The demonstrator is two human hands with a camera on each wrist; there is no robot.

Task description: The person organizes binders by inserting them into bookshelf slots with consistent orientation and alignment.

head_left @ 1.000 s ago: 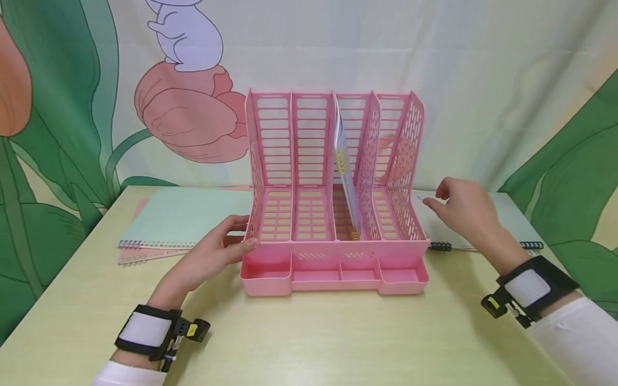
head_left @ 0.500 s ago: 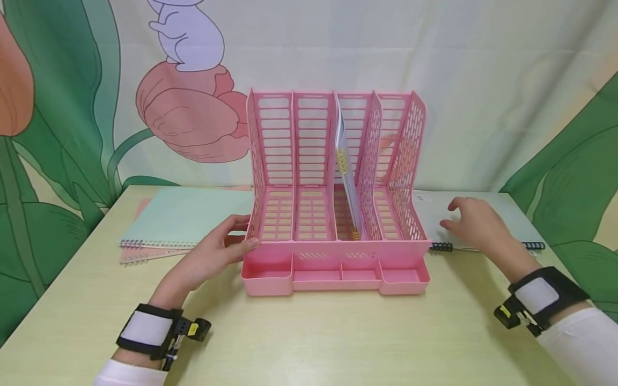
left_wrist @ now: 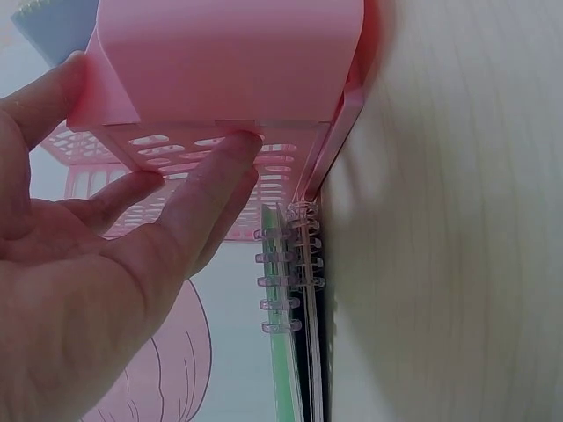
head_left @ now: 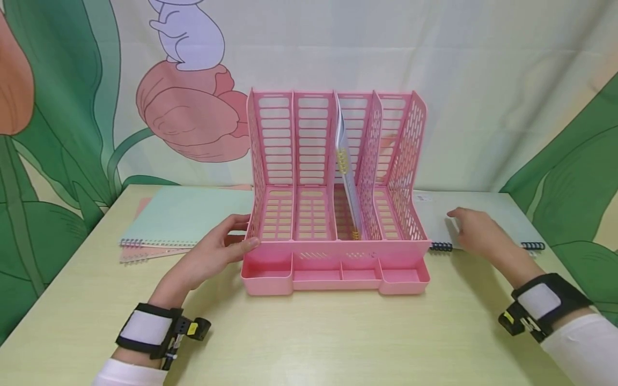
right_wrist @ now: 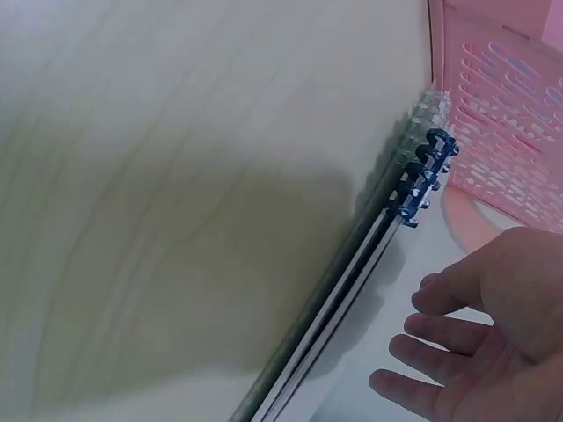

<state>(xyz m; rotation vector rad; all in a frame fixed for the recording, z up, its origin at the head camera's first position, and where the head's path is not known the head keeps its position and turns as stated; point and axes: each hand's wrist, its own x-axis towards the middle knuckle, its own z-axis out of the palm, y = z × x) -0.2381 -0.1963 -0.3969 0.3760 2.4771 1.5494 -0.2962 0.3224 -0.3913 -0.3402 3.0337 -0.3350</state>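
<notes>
Slatted pink organiser (head_left: 334, 247), left hand (head_left: 211, 255) relaxed against its side, right hand (head_left: 478, 234) released — above spiral-bound notebook (head_left: 510, 210)

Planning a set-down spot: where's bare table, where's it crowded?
Bare: table in front of the pink organizer, between both wrist straps. Crowded: left, mint notebook and left hand; right, dark-ringed notebook beneath right hand.
</notes>
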